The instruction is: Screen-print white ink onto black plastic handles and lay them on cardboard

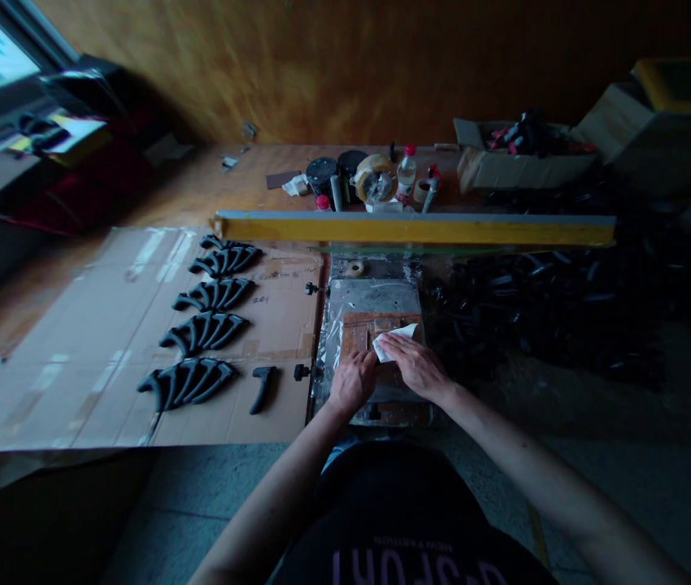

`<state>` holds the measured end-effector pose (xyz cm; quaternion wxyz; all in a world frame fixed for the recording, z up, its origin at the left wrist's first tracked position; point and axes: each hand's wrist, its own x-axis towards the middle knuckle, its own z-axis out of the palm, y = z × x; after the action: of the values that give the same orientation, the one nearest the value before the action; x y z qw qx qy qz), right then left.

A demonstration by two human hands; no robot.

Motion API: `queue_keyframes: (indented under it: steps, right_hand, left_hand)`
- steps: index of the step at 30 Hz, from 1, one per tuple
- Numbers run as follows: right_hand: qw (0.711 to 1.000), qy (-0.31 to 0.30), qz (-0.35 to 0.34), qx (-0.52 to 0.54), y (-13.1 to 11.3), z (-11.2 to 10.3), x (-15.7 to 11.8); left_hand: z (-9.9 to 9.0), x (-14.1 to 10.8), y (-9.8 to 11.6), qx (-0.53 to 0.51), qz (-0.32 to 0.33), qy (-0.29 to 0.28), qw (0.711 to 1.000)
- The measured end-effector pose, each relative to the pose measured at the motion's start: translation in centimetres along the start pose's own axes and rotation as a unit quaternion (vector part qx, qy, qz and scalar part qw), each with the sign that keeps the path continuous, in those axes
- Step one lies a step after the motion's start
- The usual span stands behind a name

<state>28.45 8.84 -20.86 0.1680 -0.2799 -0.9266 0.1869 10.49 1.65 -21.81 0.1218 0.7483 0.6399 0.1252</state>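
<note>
At the centre of the frame, slightly right and low, two bare hands are over a wooden block (354, 328) set on a scuffed metal plate (375, 294). The right hand (417, 364) has its fingers nearly straight and close together, laid over a crumpled white sheet (407, 331); part of the sheet projects past the fingers towards the top of the frame. Whether it is cloth or paper, and whether the thumb clamps it, cannot be told. The left hand (354, 379) is just beside it, fingers bent, at the lower left part of the block; its fingertips are not clear enough to tell whether it grips anything.

Left of the plate, a flattened cardboard sheet (95, 325) covers the desk (208, 191). Dark curved handles (205, 333) lie on it in grouped rows, one above another; a single handle (263, 390) lies apart, nearer the plate. A small tape ring (355, 268) rests near the plate's upper edge.

A yellow bar (412, 231) runs across the upper middle. Beyond it stand a red-capped bottle (406, 172) and a large tape roll (375, 179). At right, a heap of dark parts (553, 313), individually indistinct, lies below an open carton (522, 171).
</note>
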Motion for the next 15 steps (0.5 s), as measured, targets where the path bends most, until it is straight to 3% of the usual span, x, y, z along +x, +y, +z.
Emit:
queue_keyframes:
  steps: [6,8,10,12,15]
  right_hand:
    - [0.998,-0.025,0.023,0.055,-0.3,-2.2,-2.8]
    - [0.991,-0.016,0.077,0.104,0.4,-3.3,-3.6]
    - [0.972,0.036,0.172,0.158,2.0,-4.2,-4.0]
    - [0.924,0.129,0.286,0.220,4.4,-4.9,-4.2]
    - [0.803,0.262,0.407,0.348,8.9,-5.3,-4.1]
  left_hand:
    - [0.1,-0.2,0.0,-0.024,0.006,0.013,1.000]
    - [0.3,-0.3,0.0,-0.028,0.003,0.017,0.999]
    - [0.6,-0.4,-0.1,-0.028,-0.003,0.027,0.999]
    - [0.8,-0.4,-0.1,-0.030,-0.007,0.038,0.999]
    - [0.8,-0.4,0.0,-0.038,-0.011,0.034,0.999]
